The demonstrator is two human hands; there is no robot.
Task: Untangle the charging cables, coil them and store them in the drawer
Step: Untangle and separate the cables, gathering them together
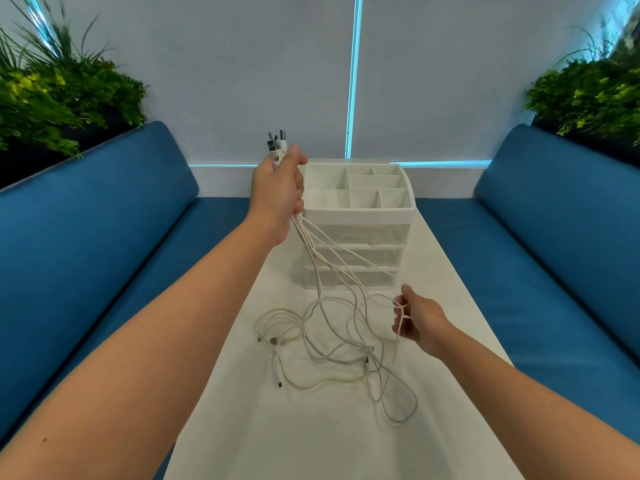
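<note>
1. Long white table [450,271], blue cushioned benches [104,220] on both sides.
2. White plastic drawer organiser [360,216] with a compartmented top tray stands at the table's far end; I see its drawers closed.
3. Tangle of white charging cables [332,341] lies on the table just in front of the organiser.
4. Left hand [277,192], raised beside the organiser's left edge, clenches a bundle of cable plugs [277,143].
5. Right hand [415,320], in front of the organiser's right side, pinches one strand.

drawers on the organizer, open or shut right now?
Shut, it seems. All the drawer fronts of the organizer sit flush in the stack, none pulled out. The cables are outside, held up by the left hand.
</note>
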